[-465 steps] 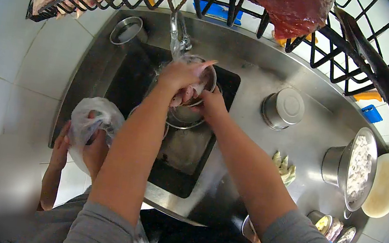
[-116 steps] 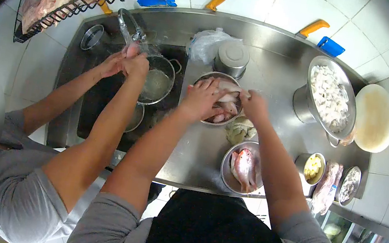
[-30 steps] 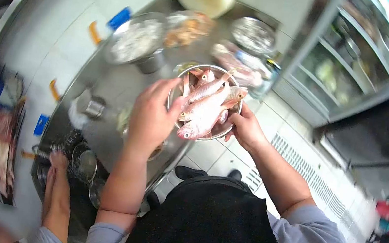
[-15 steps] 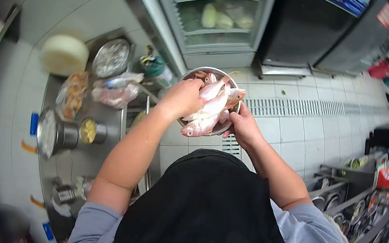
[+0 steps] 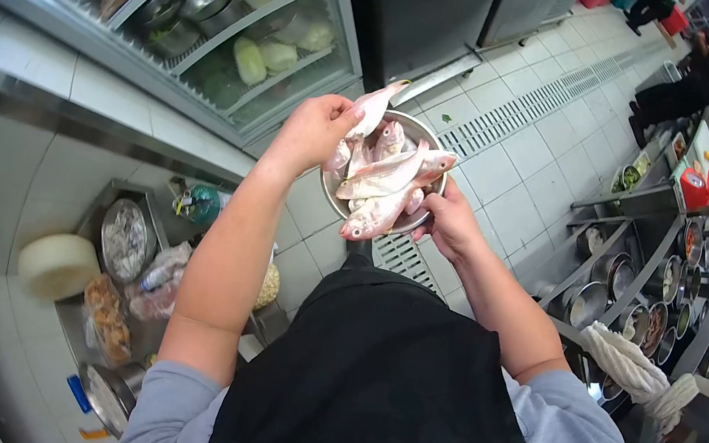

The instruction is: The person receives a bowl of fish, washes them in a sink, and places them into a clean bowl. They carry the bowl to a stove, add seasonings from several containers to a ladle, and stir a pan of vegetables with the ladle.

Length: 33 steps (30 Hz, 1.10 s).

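Observation:
In front of my apron is a round metal bowl (image 5: 330, 197) filled with several whole pinkish-silver fish (image 5: 381, 178). My left hand (image 5: 318, 128) pinches one fish (image 5: 373, 114) at the bowl's upper left rim, its yellowish tail end pointing up and away. Around the bowl's right side my right hand (image 5: 452, 220) is closed, thumb at the rim and fingers underneath. Two other fish lie crossed on top of the heap, one head sticking out at the right rim. The fish at the bottom are partly hidden.
A glass-front fridge (image 5: 245, 34) with bowls and pale vegetables stands ahead left. A counter at left carries a bag of ice-like pieces (image 5: 127, 239) and a white round block (image 5: 58, 266). Metal racks of bowls (image 5: 633, 306) line the right. Another person (image 5: 705, 80) is farther off, beyond a floor drain (image 5: 524, 108).
My left hand has lifted one fish toward the bowl's upper left rim. The view has turned, bringing the fridge left and the right-hand racks closer. My right hand still holds the bowl.

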{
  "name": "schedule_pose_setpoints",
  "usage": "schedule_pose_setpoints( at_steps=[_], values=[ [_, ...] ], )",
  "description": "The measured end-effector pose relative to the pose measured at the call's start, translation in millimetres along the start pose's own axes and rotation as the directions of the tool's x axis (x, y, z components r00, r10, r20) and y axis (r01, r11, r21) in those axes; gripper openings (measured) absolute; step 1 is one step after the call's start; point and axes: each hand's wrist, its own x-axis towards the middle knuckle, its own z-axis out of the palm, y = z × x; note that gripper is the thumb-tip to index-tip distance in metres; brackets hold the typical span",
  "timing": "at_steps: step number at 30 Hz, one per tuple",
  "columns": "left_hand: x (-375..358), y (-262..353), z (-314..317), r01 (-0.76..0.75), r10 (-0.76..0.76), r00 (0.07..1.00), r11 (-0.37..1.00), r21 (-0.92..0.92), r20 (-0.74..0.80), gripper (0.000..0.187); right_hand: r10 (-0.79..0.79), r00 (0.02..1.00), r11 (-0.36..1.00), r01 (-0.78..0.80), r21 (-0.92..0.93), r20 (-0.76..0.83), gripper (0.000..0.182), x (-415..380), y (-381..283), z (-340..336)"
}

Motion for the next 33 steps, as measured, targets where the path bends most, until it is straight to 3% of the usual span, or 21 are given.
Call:
schedule_pose_setpoints(
  at_steps=[1, 3, 5, 9, 13, 16, 21, 22, 25, 27, 29, 32, 33],
  values=[
    [11.7, 3.2, -3.4, 0.007, -0.003, 0.999, 0.991, -0.130, 0.035, 0.026, -0.003, 1.000, 1.000, 0.003, 0.012, -0.018, 0.050, 6.3, -5.7, 0.9],
    [35.3, 2.3, -13.5, 0.061, -0.051, 0.992, 0.995, -0.084, 0.114, 0.024, -0.021, 0.998, 0.999, 0.023, 0.035, -0.062, 0.051, 15.7, -13.7, 4.4],
    [67.1, -14.9, -19.7, 0.065, -0.015, 0.965, 0.981, -0.182, 0.260, 0.021, -0.031, 0.993, 0.998, 0.036, 0.042, -0.116, 0.048, 26.0, -19.8, 4.1],
    [107.3, 3.4, -17.0, 0.057, 0.024, 0.898, 0.984, -0.169, 0.439, 0.028, -0.078, 0.986, 0.993, 0.090, 0.072, -0.149, 0.045, 35.2, -33.3, -11.8],
    [139.2, 31.2, -10.4, -0.032, 0.055, 0.857, 0.998, -0.055, 0.512, 0.033, -0.113, 0.957, 0.981, 0.150, 0.123, -0.268, 0.041, 40.7, -42.7, -14.1],
    [164.0, 53.7, 12.2, 0.035, 0.039, 0.784, 0.994, -0.107, 0.620, 0.037, -0.129, 0.930, 0.967, 0.195, 0.165, -0.343, 0.042, 41.3, -49.7, -31.6],
    [198.9, 98.8, 66.4, -0.065, 0.105, 0.735, 0.994, -0.085, 0.670, 0.039, -0.174, 0.900, 0.933, 0.281, 0.226, -0.400, 0.042, 43.3, -59.5, -81.5],
    [202.7, 109.9, 77.2, -0.215, 0.164, 0.767, 0.977, 0.008, 0.620, 0.037, -0.182, 0.891, 0.926, 0.298, 0.232, -0.416, 0.042, 46.1, -64.9, -92.1],
    [219.4, 132.2, 117.3, -0.638, 0.480, 0.744, 0.717, 0.282, 0.464, 0.030, -0.192, 0.870, 0.914, 0.326, 0.239, -0.453, 0.042, 57.8, -86.3, -124.7],
    [236.2, 146.3, 142.0, -0.743, 0.490, 0.657, 0.548, 0.384, 0.573, 0.033, -0.177, 0.851, 0.909, 0.334, 0.249, -0.495, 0.042, 68.9, -106.8, -147.8],
    [250.7, 158.9, 183.3, -0.780, 0.448, 0.592, 0.526, 0.338, 0.670, 0.041, -0.188, 0.842, 0.894, 0.360, 0.267, -0.506, 0.044, 73.6, -121.0, -191.0],
    [265.1, 192.2, 228.2, -0.902, 0.602, 0.426, 0.225, 0.369, 0.676, 0.045, -0.176, 0.821, 0.881, 0.378, 0.285, -0.544, 0.046, 86.0, -154.3, -235.6],
    [267.1, 203.0, 243.4, -0.907, 0.598, 0.416, 0.220, 0.359, 0.685, 0.045, -0.169, 0.812, 0.880, 0.379, 0.285, -0.558, 0.048, 88.6, -164.7, -251.2]
  ],
)
